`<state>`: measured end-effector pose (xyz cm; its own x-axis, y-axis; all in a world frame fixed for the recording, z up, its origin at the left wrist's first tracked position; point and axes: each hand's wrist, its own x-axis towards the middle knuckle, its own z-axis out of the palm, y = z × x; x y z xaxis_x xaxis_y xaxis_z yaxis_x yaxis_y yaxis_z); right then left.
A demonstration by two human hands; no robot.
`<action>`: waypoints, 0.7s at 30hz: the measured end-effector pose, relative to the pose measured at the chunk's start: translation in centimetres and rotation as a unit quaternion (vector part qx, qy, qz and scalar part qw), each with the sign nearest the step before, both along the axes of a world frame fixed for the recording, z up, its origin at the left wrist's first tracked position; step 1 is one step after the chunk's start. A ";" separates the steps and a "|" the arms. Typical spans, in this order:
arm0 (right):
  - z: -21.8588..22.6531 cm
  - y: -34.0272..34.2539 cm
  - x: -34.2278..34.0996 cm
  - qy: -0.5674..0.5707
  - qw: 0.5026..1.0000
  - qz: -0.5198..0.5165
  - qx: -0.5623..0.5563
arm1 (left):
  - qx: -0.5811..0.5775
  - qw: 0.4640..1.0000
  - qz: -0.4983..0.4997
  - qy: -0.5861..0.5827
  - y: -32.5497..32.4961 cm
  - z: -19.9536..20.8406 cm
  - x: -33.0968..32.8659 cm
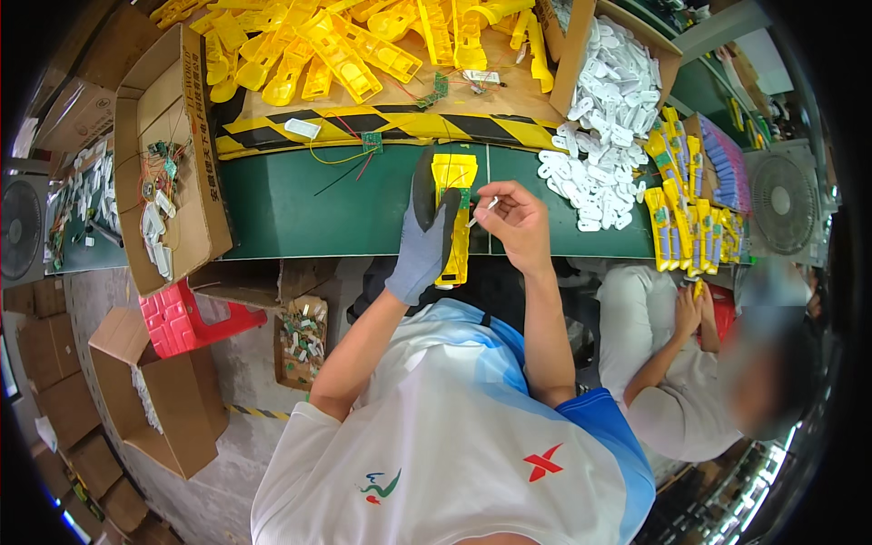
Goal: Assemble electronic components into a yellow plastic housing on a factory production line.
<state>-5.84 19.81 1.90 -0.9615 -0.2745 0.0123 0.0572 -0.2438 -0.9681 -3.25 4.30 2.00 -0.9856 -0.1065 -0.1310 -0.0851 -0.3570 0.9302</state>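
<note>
My left hand, in a grey and black work glove, is wrapped round a long yellow plastic housing at the table's near edge. The housing stands lengthwise away from me, and a small green circuit board shows inside it. My bare right hand is just right of the housing, thumb and fingertips pinched on a small white piece. The piece's full shape is partly hidden by the fingers. Beyond my hands, another green circuit board with wires and a white part lies by the striped edge.
Yellow housings are heaped on a raised board at the back. White plastic pieces spill from a carton at right, near filled yellow units. A carton of wired parts stands left. A co-worker sits at right.
</note>
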 end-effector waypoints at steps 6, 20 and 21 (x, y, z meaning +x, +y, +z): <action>0.9 -1.5 0.6 -0.004 1.000 -0.023 -0.013 | 0.019 1.000 0.006 -0.007 0.3 -0.9 0.5; -0.4 -0.5 1.9 0.019 0.995 -0.039 0.092 | -0.275 0.954 0.025 0.117 0.9 -1.2 1.0; -0.3 -0.6 2.2 0.052 0.987 -0.046 0.142 | -0.276 0.954 0.026 0.117 0.8 -1.5 1.1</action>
<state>-3.67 19.25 1.56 -0.9803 -0.1920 0.0464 -0.0550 0.0395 -0.9977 -2.14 5.12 0.48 -0.9726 -0.1443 0.1823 0.1528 0.1941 0.9690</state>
